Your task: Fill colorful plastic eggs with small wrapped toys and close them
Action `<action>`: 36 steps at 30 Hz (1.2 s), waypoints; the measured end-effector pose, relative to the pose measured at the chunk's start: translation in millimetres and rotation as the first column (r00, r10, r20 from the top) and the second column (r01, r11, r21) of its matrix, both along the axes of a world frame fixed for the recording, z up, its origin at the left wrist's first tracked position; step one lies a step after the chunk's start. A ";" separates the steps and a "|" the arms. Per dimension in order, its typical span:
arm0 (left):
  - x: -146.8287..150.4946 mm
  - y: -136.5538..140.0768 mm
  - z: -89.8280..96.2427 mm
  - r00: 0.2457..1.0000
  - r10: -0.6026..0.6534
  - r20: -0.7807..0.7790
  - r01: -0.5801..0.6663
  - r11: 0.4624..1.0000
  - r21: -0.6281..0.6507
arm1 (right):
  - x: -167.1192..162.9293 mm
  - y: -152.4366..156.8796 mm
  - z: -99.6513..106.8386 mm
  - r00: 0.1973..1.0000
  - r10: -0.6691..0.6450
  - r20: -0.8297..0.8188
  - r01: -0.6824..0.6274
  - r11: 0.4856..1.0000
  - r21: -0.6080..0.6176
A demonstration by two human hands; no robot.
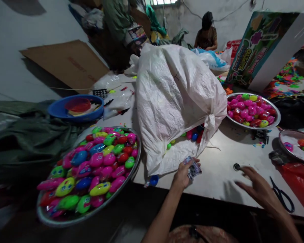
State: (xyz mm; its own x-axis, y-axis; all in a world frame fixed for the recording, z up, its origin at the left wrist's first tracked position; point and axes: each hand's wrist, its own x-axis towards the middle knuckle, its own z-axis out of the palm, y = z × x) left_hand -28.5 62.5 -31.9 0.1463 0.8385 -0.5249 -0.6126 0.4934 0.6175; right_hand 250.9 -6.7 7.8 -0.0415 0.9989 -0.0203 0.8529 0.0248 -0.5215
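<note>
My left hand (182, 173) is closed around a small stack of printed cards (194, 169), held low over the table's front edge. To the right, my right hand (255, 187) has its fingers spread, with a fingertip close to a small dark round piece (236, 167) on the table; whether they touch I cannot tell. A large white woven sack (177, 91) lies just beyond my left hand, its mouth open toward me. Colourful plastic eggs (194, 135) show inside it. Dark-handled scissors (282, 195) lie to the right of my right hand.
A big metal basin (139, 152) heaped with colourful eggs stands at left. Another metal bowl (278, 116) of eggs sits at right, near a smaller dish (283, 145). Behind are a blue tub (88, 117), a printed box (258, 50) and a seated person (205, 35).
</note>
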 end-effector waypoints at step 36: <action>5.6 -14.2 2.7 0.865 0.013 -0.502 0.065 0.988 0.138 | -126.2 73.2 -6.0 0.372 -0.208 -0.904 -0.230 0.924 -0.307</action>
State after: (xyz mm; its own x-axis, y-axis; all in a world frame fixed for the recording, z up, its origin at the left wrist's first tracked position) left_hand -22.9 48.2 -29.3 -0.0801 0.9102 -0.4063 -0.1907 0.3861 0.9025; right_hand 124.7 66.5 1.9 -0.2632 0.9246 -0.2753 -0.1572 -0.3227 -0.9334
